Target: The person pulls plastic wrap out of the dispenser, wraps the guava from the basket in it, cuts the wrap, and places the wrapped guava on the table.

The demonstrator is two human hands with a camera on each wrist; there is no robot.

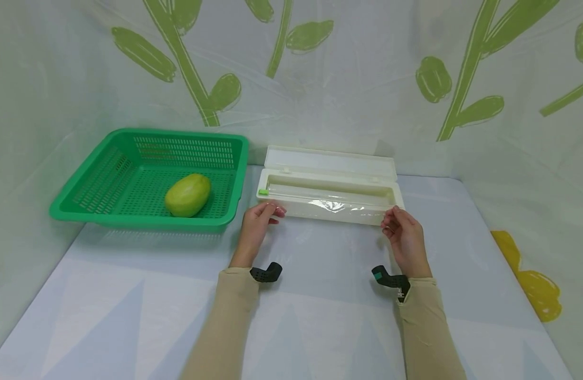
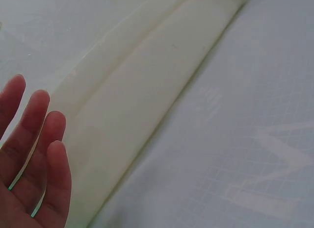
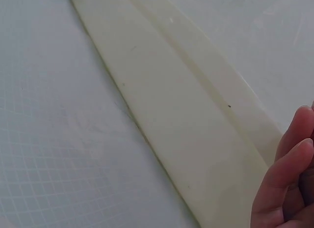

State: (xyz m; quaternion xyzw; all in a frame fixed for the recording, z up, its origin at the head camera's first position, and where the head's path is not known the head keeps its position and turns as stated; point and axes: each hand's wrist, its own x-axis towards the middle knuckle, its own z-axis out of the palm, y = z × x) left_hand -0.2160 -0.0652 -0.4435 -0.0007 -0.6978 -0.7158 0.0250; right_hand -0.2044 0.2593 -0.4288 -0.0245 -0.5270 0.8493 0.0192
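Underneath, tabletop: a pale white-blue surface [image 1: 329,285], smooth, with faint blue triangles [image 1: 103,338] printed toward the near side and a fine grid showing in the wrist views
Back and sides: pale sheeting [image 1: 348,89] rises round the table on the left, back and right, creased in places and slightly glossy
Leaf print: green stems and leaves [image 1: 144,54] across the back sheeting; a yellow shape [image 1: 538,295] sits low on the right
White box: a long case [image 1: 329,179] lies near the table's back edge, its lid [image 1: 329,159] raised behind it; a roll [image 1: 329,195] lies inside, a small green piece [image 1: 263,192] at the left end
Clear film: a shiny strip [image 1: 336,207] spans the front of the box, between the hands
Left hand: it [image 1: 259,224] pinches the film by the box's front left corner
Right hand: it [image 1: 405,235] pinches the film by the front right corner
Green basket: perforated [image 1: 144,220], left of the box, one yellow-green fruit [image 1: 188,195] inside
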